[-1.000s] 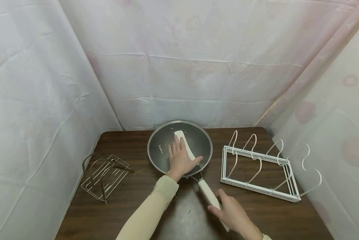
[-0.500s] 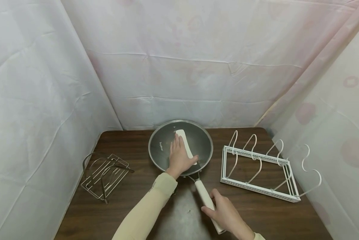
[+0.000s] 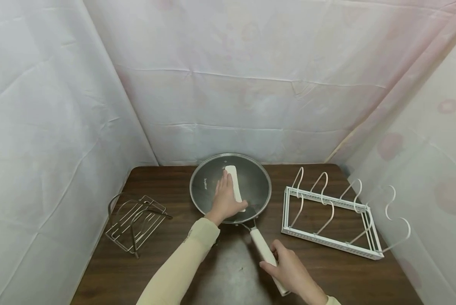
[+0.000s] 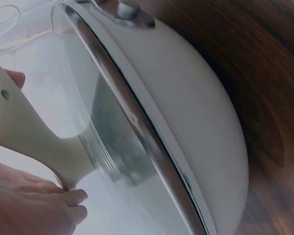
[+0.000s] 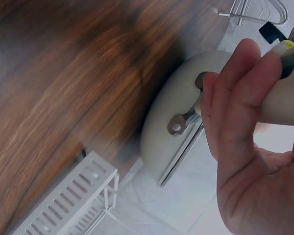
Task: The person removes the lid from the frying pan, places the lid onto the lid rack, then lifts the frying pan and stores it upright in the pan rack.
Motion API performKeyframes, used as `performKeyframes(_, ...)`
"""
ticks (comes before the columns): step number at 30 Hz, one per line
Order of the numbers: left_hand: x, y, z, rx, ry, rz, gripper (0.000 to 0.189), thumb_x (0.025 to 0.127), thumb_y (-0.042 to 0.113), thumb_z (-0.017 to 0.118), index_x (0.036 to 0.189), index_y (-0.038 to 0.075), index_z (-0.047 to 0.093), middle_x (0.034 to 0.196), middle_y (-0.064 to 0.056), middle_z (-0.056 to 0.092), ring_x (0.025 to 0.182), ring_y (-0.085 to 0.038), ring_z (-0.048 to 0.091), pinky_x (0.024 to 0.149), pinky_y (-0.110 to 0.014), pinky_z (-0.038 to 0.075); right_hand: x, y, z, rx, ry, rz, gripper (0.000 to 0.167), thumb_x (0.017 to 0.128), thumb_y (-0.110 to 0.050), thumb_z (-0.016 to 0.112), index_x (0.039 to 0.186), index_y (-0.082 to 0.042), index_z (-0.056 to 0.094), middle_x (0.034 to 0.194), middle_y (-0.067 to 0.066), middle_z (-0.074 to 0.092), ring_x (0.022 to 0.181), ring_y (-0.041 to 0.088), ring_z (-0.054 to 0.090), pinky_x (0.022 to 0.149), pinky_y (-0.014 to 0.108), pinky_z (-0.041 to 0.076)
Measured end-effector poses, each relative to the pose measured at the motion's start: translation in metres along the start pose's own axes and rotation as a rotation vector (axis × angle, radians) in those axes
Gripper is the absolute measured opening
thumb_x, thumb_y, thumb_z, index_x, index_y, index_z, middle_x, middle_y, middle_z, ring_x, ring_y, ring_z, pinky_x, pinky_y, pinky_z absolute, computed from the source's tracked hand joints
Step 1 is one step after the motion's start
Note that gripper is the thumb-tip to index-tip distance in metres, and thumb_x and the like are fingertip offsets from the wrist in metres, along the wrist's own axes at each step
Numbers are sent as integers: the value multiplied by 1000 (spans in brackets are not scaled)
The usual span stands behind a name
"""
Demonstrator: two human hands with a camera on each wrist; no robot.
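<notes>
one left grip [image 3: 225, 201] clasps the glass lid handle [image 3: 233, 181], right grip [image 3: 290, 270] the wok handle [image 3: 263, 248]; likely heavy, fragile, best held there.

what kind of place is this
Probably a makeshift filming booth: pale printed curtains close in a dark wood-grain table holding a wok under a glass lid and a white hooped rack.

left hand [image 3: 225, 201] on the lid handle [image 3: 233, 181] of a lidded pan [image 3: 252, 174]; right hand [image 3: 288, 267] holding the pan handle [image 3: 261, 244]. dark table [image 3: 132, 279] beneath; wire rack [image 3: 133, 235] left of the pan, white rack [image 3: 333, 244] right of it.
</notes>
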State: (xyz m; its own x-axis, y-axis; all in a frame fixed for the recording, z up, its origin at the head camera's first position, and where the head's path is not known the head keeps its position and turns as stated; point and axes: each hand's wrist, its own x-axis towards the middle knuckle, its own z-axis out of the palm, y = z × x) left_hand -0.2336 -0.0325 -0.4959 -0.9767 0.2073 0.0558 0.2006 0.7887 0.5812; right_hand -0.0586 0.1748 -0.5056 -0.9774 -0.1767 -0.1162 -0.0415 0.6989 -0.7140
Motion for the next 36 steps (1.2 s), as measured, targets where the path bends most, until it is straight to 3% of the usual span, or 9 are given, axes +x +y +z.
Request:
performKeyframes(12, -1, -10, -9, -66, -83, 36, 121, 78, 36, 82, 164, 0, 5, 175, -17, -1, 162, -36, 10, 134, -48, 9, 1, 15, -13, -15, 7, 21, 38, 83, -30, 86, 100, -14, 57, 75, -3, 66, 57, 1, 54, 53, 20, 47)
performKeyframes(22, -1, -22, -14, -104, -100, 73, 120, 77, 30, 85, 166, 6, 7, 176, -9, 2, 163, -30, 13, 131, -51, 21, 0, 21, -21, -10, -2, 70, 41, 82, -31, 87, 104, -12, 58, 78, 1, 68, 58, 4, 57, 52, 21, 48)
performKeyframes(26, -3, -16, -14, -98, -62, 43, 116, 76, 27, 85, 165, 5, 14, 175, -14, 11, 160, -37, 20, 129, -52, 25, -3, 23, -21, 51, -20, 84, 41, 85, -30, 85, 107, -9, 58, 77, 3, 68, 52, 8, 59, 47, 23, 50)
performKeyframes(30, -6, -3, -9, -70, 41, -9, 108, 79, 29, 86, 161, -1, 23, 168, -22, 29, 151, -46, 35, 125, -53, 35, -5, 24, -21, 81, -3, 89, 40, 85, -27, 85, 107, -8, 58, 78, 4, 68, 50, 8, 59, 47, 23, 51)
performKeyframes(34, -9, 7, -4, -18, 140, -81, 106, 79, 36, 89, 157, -4, 30, 151, -24, 48, 136, -41, 49, 115, -50, 46, -5, 25, -22, 76, 0, 95, 41, 85, -27, 85, 108, -7, 58, 80, 4, 68, 50, 8, 59, 47, 23, 51)
performKeyframes(36, -10, 11, -2, 5, 158, -122, 106, 78, 39, 89, 157, -3, 31, 144, -24, 51, 129, -39, 53, 108, -50, 50, -4, 25, -22, 78, -15, 104, 41, 86, -28, 84, 110, -7, 58, 79, 4, 68, 50, 10, 60, 47, 24, 51)
